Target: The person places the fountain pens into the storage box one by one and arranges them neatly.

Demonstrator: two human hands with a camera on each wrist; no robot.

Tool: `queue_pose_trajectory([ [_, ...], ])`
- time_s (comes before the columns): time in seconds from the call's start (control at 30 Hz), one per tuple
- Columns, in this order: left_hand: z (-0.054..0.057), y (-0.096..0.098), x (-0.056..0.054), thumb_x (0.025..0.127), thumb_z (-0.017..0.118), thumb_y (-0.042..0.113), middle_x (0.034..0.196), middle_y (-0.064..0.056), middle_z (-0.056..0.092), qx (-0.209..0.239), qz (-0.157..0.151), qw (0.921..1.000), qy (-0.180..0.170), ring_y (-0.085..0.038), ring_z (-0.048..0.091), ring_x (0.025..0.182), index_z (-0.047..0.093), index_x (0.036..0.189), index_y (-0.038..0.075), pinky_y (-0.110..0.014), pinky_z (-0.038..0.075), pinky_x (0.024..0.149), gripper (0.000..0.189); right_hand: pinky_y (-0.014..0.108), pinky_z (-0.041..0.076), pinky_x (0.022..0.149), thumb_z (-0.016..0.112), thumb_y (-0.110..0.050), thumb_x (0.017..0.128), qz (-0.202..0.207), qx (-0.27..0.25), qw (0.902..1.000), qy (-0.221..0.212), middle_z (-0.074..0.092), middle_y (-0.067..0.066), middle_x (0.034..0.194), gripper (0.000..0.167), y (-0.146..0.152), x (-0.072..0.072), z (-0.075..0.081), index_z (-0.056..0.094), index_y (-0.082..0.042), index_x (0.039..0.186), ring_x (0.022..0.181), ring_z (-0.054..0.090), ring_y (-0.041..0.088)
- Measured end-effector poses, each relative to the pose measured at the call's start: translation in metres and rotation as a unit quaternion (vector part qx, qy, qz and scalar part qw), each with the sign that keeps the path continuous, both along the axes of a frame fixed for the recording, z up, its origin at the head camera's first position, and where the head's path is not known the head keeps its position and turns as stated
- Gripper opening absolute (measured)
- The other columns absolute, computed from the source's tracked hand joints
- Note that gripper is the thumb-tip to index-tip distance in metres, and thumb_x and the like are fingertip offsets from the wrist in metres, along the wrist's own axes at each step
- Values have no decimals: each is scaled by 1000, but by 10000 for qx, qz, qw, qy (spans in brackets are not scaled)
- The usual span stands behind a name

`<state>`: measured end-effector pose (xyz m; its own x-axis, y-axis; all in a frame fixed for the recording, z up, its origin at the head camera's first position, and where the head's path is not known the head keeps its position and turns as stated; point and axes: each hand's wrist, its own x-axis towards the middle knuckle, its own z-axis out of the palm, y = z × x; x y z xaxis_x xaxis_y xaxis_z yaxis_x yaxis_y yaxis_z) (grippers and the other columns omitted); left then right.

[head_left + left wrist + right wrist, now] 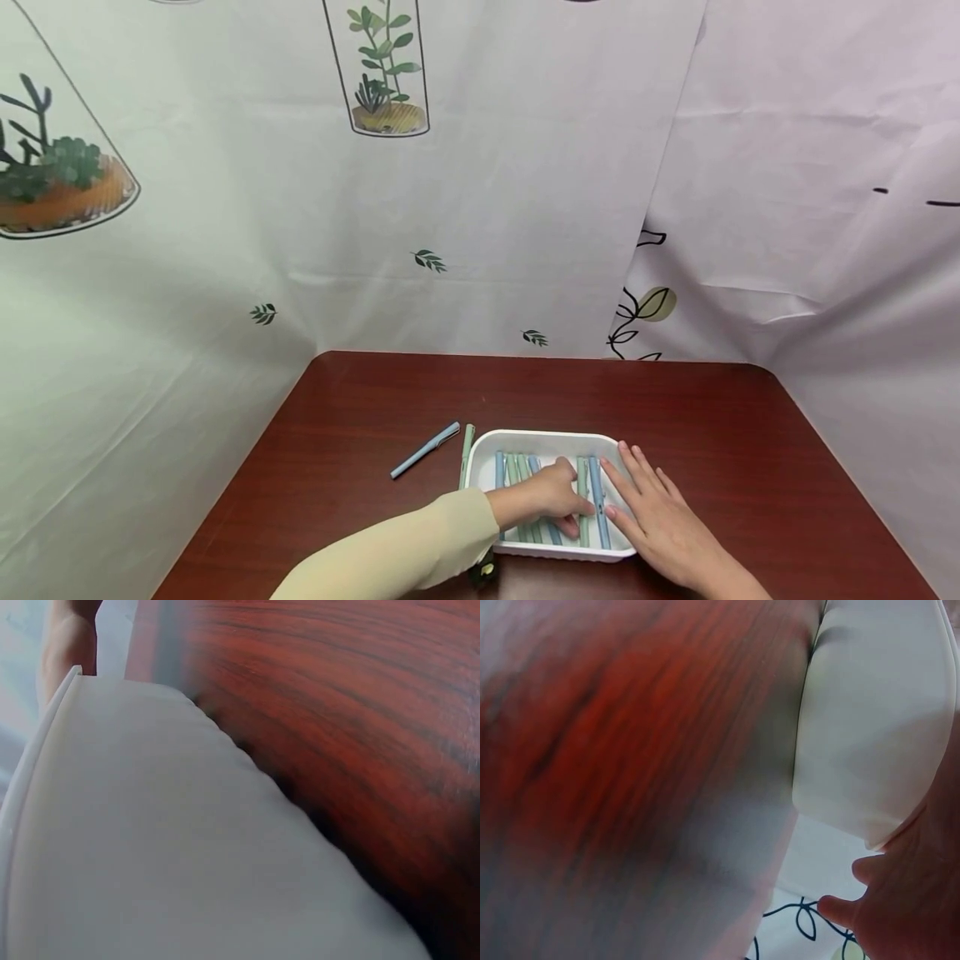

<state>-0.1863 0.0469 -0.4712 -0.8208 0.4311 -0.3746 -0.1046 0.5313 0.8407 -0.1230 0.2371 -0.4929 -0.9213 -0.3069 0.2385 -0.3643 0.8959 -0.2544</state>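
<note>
A white tray [547,437] holds a row of blue and green pens lying side by side. My left hand [551,493] reaches in from the left, thumb and fingers bent round a green pen [582,537] toward the right of the row. Right of that pen lies a blue pen [602,521]. Several more pens, among them a blue pen [499,468] at the left end, are partly covered by the left hand. With fingers spread and straight, my right hand [663,521] rests at the tray's right rim. Both wrist views show mostly the tray's outer wall [165,817].
Left of the tray, a blue pen [424,450] lies slanted on the dark red table [360,392]. A green pen [467,454] lies close against the tray's left side. Behind the table hangs a white cloth [480,200] printed with plants.
</note>
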Motion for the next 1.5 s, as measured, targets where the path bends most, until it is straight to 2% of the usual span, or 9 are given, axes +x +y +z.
queue_pose_trajectory([
  [0.13,-1,2,2,87,78,5,66,-17,67,48,24,10000,-66,-28,71,52,48,124,-9,-29,57,48,49,63,32,110,55,-45,102,10,-26,10000,-3,29,15,165,58,0,1,2,45,-21,154,150,29,40],
  [0.4,6,-4,2,88,77,4,60,-16,66,-37,-64,10000,-18,-24,67,47,49,126,-9,-30,57,48,50,63,33,110,56,-46,102,-10,-31,10000,-7,30,15,164,59,0,0,2,47,-20,154,149,30,40],
  [0.6,17,-15,-1,90,73,5,58,-14,66,-83,-263,9993,246,-28,67,47,50,123,-4,-35,57,47,42,64,33,110,56,-46,102,-24,-31,10000,-8,30,16,164,58,-1,1,3,47,-20,153,149,30,42],
  [0.8,25,-27,-3,91,72,9,66,-13,68,-63,-386,9979,521,-22,64,45,50,125,-2,-35,56,47,42,64,33,110,58,-43,101,-17,-45,10000,19,28,15,165,58,-2,1,4,46,-21,154,149,30,42],
  [0.93,30,-37,-4,91,72,10,75,-8,68,-44,-500,9965,663,-22,65,50,50,129,-2,-37,57,50,45,64,33,109,58,-43,102,-3,-85,10000,9,29,15,165,58,-2,1,4,47,-20,154,149,30,41],
  [1.1,40,-51,-5,90,73,10,76,1,65,-79,-679,9935,908,-22,67,55,52,131,-2,-35,57,52,48,65,33,110,55,-45,102,-26,-60,9999,-79,29,16,165,58,-1,1,3,46,-20,154,149,29,41],
  [1.33,54,-74,-6,90,74,12,84,2,62,-80,-819,9910,1056,-27,68,66,51,133,1,-30,54,54,50,65,32,111,55,-46,102,-48,-68,9999,-139,28,15,165,59,-1,1,3,45,-21,155,149,29,42],
  [1.5,62,-89,-8,91,74,16,91,5,62,-414,-1009,9840,1411,-16,64,67,52,133,3,-25,52,58,49,64,32,110,54,-48,102,-34,-94,9999,-117,28,16,165,59,-1,2,3,44,-22,155,150,29,41],
])
